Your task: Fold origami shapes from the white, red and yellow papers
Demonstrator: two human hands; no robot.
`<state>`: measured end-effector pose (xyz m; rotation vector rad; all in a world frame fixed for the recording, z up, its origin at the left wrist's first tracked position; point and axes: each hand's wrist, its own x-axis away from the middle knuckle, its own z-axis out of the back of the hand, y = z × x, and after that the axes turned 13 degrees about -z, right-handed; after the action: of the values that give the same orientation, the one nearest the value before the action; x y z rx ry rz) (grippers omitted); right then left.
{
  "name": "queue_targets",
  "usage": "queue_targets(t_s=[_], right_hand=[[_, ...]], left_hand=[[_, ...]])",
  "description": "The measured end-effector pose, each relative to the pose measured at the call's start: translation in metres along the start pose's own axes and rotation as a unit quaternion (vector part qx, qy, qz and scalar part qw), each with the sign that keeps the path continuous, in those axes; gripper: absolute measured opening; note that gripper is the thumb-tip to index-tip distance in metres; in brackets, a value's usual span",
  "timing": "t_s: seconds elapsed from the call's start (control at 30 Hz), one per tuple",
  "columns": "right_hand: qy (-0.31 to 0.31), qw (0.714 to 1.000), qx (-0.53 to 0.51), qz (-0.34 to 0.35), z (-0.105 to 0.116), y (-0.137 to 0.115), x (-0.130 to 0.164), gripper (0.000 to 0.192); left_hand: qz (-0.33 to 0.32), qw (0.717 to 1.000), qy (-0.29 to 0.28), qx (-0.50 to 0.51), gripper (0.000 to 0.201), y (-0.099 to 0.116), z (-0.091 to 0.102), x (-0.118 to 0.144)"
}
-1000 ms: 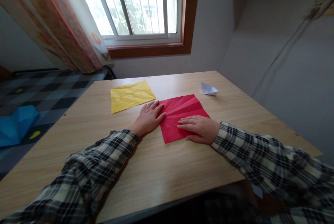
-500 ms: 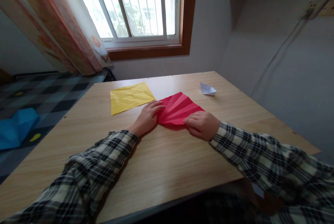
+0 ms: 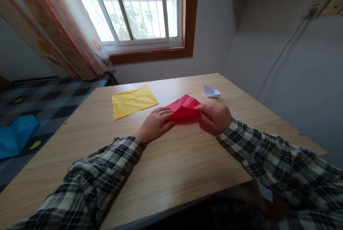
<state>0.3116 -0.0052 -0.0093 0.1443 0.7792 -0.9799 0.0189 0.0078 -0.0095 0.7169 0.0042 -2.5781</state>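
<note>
A creased sheet of red paper [image 3: 184, 111] lies on the wooden table, its near edge lifted and folded over toward the window. My right hand [image 3: 215, 117] pinches the right end of that raised flap between thumb and fingers. At the left end, my left hand [image 3: 157, 123] rests with fingers stretched over the paper, the thumb beneath its near edge. Behind my left hand lies a flat, creased yellow sheet of paper [image 3: 134, 100]. A small folded white paper shape [image 3: 211, 91] sits beyond my right hand.
The table [image 3: 166, 173] ends at the wall below a barred window [image 3: 139, 8]. On the left is a bed with a checked cover [image 3: 61, 94] and blue paper [image 3: 20, 133] on it. A cable [image 3: 281, 51] hangs on the right wall.
My right hand has lifted the red paper's near edge and brought it up and away from me. My left hand has shifted slightly right with the paper. The view has tilted a little.
</note>
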Motion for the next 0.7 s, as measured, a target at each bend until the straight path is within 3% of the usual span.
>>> queue_targets(t_s=[0.1, 0.17, 0.27, 0.37, 0.47, 0.6, 0.7], right_hand=[[-0.008, 0.998, -0.058, -0.030, 0.001, 0.001, -0.003, 0.027], [0.020, 0.995, -0.092, -0.047, 0.003, 0.002, -0.006, 0.028], [0.078, 0.984, -0.130, -0.090, 0.005, 0.009, -0.012, 0.053], [0.114, 0.959, -0.197, -0.170, 0.001, 0.024, -0.016, 0.082], [0.096, 0.919, -0.298, -0.240, -0.010, 0.041, -0.020, 0.094], [0.004, 0.845, -0.453, -0.284, -0.022, 0.044, -0.023, 0.104], [-0.084, 0.780, -0.537, -0.311, -0.022, 0.032, -0.022, 0.086]], left_hand=[[0.014, 0.999, 0.026, 0.019, 0.029, 0.002, 0.000, 0.000], [0.051, 0.996, 0.067, 0.040, 0.031, 0.003, -0.001, 0.001], [0.137, 0.970, 0.169, 0.110, 0.030, 0.004, -0.003, 0.001], [0.210, 0.904, 0.306, 0.213, 0.024, 0.002, -0.007, -0.004], [0.255, 0.809, 0.397, 0.350, 0.026, 0.002, -0.011, -0.011], [0.288, 0.705, 0.409, 0.503, 0.032, 0.005, -0.014, -0.018], [0.308, 0.672, 0.376, 0.558, 0.030, 0.009, -0.014, -0.017]])
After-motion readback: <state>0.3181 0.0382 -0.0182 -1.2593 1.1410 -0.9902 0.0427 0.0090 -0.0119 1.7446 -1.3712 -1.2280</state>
